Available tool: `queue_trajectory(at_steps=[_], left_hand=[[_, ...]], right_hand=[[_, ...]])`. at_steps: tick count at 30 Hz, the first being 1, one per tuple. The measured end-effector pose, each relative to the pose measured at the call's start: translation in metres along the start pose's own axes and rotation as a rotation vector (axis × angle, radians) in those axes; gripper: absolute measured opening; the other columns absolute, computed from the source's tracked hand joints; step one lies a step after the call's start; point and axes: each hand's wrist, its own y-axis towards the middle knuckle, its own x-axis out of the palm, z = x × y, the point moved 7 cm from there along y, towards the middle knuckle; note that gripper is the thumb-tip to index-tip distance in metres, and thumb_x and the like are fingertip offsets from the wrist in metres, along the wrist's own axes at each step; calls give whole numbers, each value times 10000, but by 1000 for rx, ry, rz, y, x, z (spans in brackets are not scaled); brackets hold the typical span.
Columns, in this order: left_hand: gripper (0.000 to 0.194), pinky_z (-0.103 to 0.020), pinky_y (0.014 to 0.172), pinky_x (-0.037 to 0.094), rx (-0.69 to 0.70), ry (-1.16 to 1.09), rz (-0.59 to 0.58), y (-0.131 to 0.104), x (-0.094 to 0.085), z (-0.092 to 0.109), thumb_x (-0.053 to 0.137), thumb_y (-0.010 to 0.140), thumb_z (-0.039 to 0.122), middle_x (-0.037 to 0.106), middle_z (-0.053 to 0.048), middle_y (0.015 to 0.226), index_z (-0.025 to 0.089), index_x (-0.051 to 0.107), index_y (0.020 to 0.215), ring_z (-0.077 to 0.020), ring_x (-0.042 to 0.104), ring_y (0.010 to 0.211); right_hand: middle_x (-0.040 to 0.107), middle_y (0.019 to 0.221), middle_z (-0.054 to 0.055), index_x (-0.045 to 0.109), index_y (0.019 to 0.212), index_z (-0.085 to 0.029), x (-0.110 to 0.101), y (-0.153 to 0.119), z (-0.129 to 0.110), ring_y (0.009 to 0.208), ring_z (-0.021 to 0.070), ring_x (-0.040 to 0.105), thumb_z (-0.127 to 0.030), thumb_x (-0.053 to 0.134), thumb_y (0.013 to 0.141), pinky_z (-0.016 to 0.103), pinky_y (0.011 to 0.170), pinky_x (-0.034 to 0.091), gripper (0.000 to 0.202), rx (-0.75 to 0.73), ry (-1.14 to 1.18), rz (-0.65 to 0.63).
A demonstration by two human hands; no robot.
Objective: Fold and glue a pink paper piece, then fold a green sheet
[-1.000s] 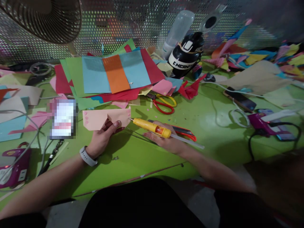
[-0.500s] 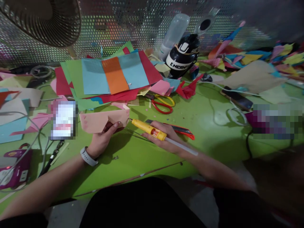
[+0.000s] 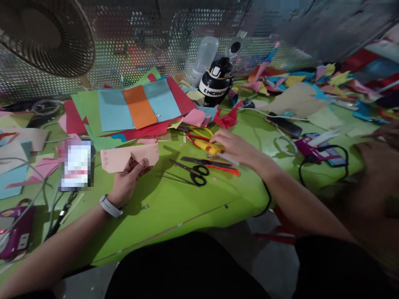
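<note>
Your left fingers (image 3: 134, 172) pinch pink paper (image 3: 116, 158); your right fingers (image 3: 220, 143) hold a yellow glue gun (image 3: 208, 147) beyond black scissors (image 3: 195, 171).

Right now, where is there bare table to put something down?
The green table has bare patches nearer you than the black scissors, and between the right hand and dark phone. It's crowded at the back, around the stacked sheets and black bottle, and left, around the lit phone.
</note>
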Motion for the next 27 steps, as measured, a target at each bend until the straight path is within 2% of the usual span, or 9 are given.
queue_trajectory(at_steps=[3,6,8,12,15,18,21,24,27], left_hand=[[266,-302,835,607,4,-16,2,0,2,2,846,696,290,691,-6,869,181,627,803,-167,683,910],[254,-297,832,608,10,-6,1,0,3,4,837,703,284,697,-18,898,176,626,797,-170,684,916],[255,-296,830,607,13,-2,0,0,2,4,837,704,285,698,-18,904,178,628,804,-174,684,931],[268,-329,859,604,2,-6,-10,1,1,1,845,698,290,696,-8,892,186,623,804,-178,685,945],[272,-367,898,598,8,-24,-10,2,1,1,846,700,286,695,-10,915,185,613,798,-183,681,962],[272,-378,906,594,9,-23,-12,1,2,1,843,699,283,697,-14,948,188,608,797,-198,675,998],[262,-384,909,590,8,-14,-12,1,2,1,837,702,285,700,-8,978,199,613,808,-208,673,1024],[247,-376,907,591,4,-15,-20,1,3,1,830,712,280,700,-9,1000,201,623,821,-203,670,1028],[227,-367,906,593,9,-16,-26,1,3,1,822,722,276,700,-17,1009,196,630,816,-202,671,1026]], right_hand=[[623,1005,126,630,943,-191,3,3,27,904,269,623,-468,612,864,386,778,520,289,69,-74,21],[638,1082,159,645,1032,-178,8,2,34,1010,306,614,-479,590,887,423,864,502,338,93,-138,48],[621,1184,181,618,1182,-151,13,-1,37,1092,330,598,-435,625,870,450,919,486,422,102,-127,-12],[555,1353,197,482,1409,-127,18,-8,47,1188,338,576,-213,706,765,457,975,468,687,147,-35,-210],[548,1381,210,525,1385,-108,5,-16,45,1231,315,561,-150,633,801,426,996,451,595,150,5,-222],[582,1332,213,587,1312,-100,-17,-28,21,1200,302,581,-182,549,873,428,981,457,449,171,-14,-66],[669,1180,119,653,1169,-205,-23,-39,-30,1087,268,635,-275,530,921,422,931,499,286,104,3,60],[694,1055,98,667,1086,-196,4,-42,-87,969,242,660,-382,565,939,384,839,538,258,-85,27,-34],[673,989,128,666,1015,-138,33,-40,-115,899,254,649,-353,596,936,395,783,542,239,-148,-103,-39]])
